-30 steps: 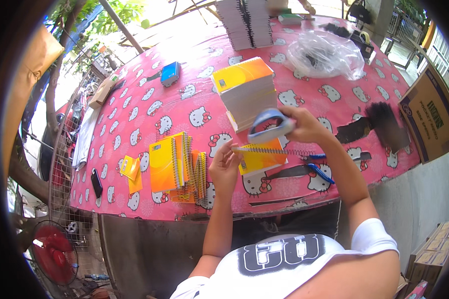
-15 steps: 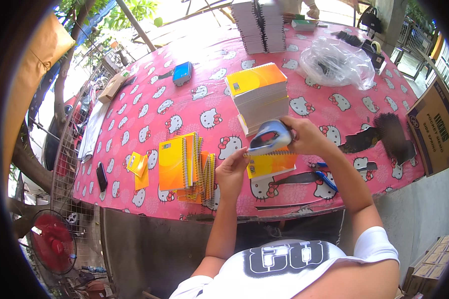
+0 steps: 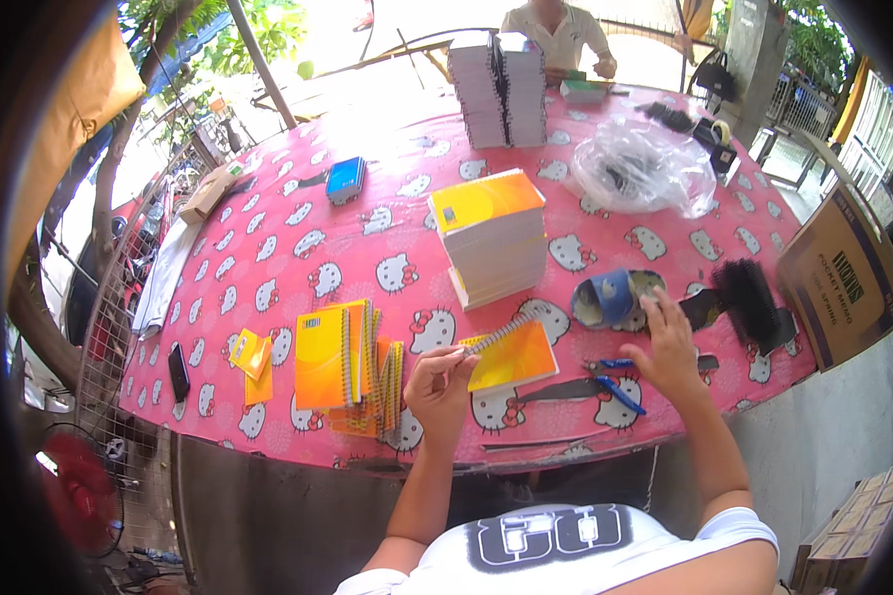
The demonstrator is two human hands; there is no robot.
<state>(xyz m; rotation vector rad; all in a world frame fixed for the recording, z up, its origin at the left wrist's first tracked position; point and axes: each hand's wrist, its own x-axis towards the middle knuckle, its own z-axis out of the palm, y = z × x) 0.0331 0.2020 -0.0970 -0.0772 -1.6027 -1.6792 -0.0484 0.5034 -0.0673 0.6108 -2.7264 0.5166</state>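
My left hand (image 3: 440,389) is closed in a pinch on one end of a metal spiral coil (image 3: 502,333). The coil runs along the far edge of a yellow-orange notebook (image 3: 514,359) lying on the table. Fingers spread, my right hand (image 3: 670,349) hovers at the right side of a rounded blue and beige object (image 3: 605,301) with a hollow opening; whether the fingertips touch it I cannot tell. Blue-handled pliers (image 3: 617,387) lie just left of that hand. Beyond the notebook stands a tall stack of yellow-covered paper blocks (image 3: 496,238).
Spiral notebooks (image 3: 329,359) are piled at the left, beside small yellow cards (image 3: 252,359) and a phone (image 3: 178,373). Farther off are a blue notebook stack (image 3: 345,179), tall coil-bound stacks (image 3: 474,97), a plastic bag (image 3: 645,169) and a seated person (image 3: 566,38). A black brush (image 3: 748,302) and cardboard box (image 3: 843,278) are right.
My right hand has moved right, away from the coil, setting the blue and beige object on the table, and its fingers have opened. My left hand stays at the coil's end.
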